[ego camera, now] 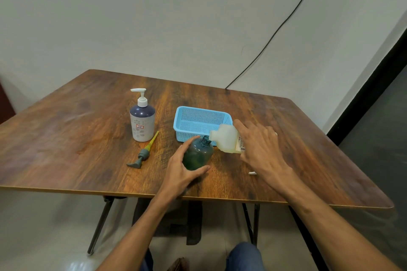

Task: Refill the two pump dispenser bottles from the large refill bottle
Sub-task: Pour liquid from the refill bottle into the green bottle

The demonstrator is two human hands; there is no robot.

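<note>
The left hand (182, 167) wraps the green bottle (198, 155) from the near-left side, thumb and fingers curled against its wall, and holds it upright on the table (88, 138) just near the blue basket (200, 121). The right hand (259, 145) grips the refill bottle (226, 138) from above, fingers pressed around its body. That bottle is tipped so its long axis runs roughly right to left, with the mouth pointing left and slightly down, at or just above the open green neck — whether liquid is flowing cannot be told. Likely faults from here: the narrow neck leaves little margin, so a small drift of the refill mouth would send liquid down the outside of the green bottle and onto the table; tipping too steeply could flood the neck and overflow it; a loose left-hand hold could let the green bottle slide or topple under contact. The grey pump (143, 154) lies flat to the left, spout end nearest. The white dispenser (142, 121) stands far-left — pump fitted, not yet opened.
</note>
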